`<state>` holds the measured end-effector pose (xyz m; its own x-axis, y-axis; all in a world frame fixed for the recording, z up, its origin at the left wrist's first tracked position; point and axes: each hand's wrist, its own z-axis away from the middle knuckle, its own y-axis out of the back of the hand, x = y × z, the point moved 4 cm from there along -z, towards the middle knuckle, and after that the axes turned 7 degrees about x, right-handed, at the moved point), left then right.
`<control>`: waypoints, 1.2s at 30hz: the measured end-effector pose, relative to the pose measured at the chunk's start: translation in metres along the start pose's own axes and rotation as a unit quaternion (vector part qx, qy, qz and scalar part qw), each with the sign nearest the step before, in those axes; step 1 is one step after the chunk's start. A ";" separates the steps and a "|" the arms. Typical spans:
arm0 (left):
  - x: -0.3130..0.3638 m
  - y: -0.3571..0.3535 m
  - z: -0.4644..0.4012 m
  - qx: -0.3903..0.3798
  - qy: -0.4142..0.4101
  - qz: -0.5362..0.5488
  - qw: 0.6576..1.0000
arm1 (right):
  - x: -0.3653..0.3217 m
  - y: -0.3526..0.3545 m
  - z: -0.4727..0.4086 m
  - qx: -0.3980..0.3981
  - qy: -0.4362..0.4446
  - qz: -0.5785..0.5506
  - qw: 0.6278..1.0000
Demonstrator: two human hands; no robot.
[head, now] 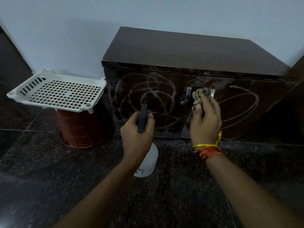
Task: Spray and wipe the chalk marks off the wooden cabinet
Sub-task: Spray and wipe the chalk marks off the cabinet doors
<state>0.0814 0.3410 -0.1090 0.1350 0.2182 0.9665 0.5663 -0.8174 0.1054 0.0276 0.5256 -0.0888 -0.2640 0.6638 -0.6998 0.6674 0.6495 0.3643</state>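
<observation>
Both hands face the cabinet point(189, 51): left hand point(136, 130) grips a spray bottle point(146, 160) before the chalk marks point(148, 99) on its left door, right hand point(205, 119) clutches a cloth point(199, 96) by its handles point(186, 95). Left of the cabinet, a white basket point(57, 91) tops a red bucket point(83, 127).

Your left hand point(137, 134) covered the neck and trigger of the spray bottle point(146, 163), so only its black nozzle and pale lower body showed, and the small print near its base was too small to read. Your right hand point(205, 122) hid most of the crumpled cloth point(201, 94), and the cloth in turn covered much of the right door handle point(212, 92). The cabinet point(189, 51) lost its right end behind a dark edge at the picture's side. The white basket point(14, 94) concealed the top of the upturned red bucket point(82, 127). Both your forearms ran off the bottom edge. The chalk marks point(148, 99) blurred into glare near the doors' tops.
</observation>
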 end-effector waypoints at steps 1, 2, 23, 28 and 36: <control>0.000 0.000 -0.001 0.002 0.000 0.003 1.000 | -0.001 -0.002 -0.002 0.013 -0.004 -0.006 1.000; -0.001 -0.001 -0.002 0.002 -0.001 0.006 1.000 | -0.003 -0.004 -0.004 0.024 -0.007 -0.012 1.000; -0.002 -0.009 -0.004 0.001 -0.018 0.026 0.999 | 0.002 -0.090 -0.030 -0.015 0.125 0.064 0.990; -0.006 -0.008 -0.007 0.006 -0.012 0.030 0.999 | 0.018 -0.079 -0.041 -0.045 0.253 0.154 0.954; -0.004 0.008 -0.016 0.025 -0.018 0.051 0.998 | -0.024 -0.108 -0.028 -0.020 0.383 0.167 0.908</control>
<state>0.0720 0.3249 -0.1083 0.2232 0.1546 0.9624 0.5883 -0.8086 -0.0066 -0.0572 0.4498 -0.0943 -0.4688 0.8795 0.0817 0.7775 0.3669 0.5107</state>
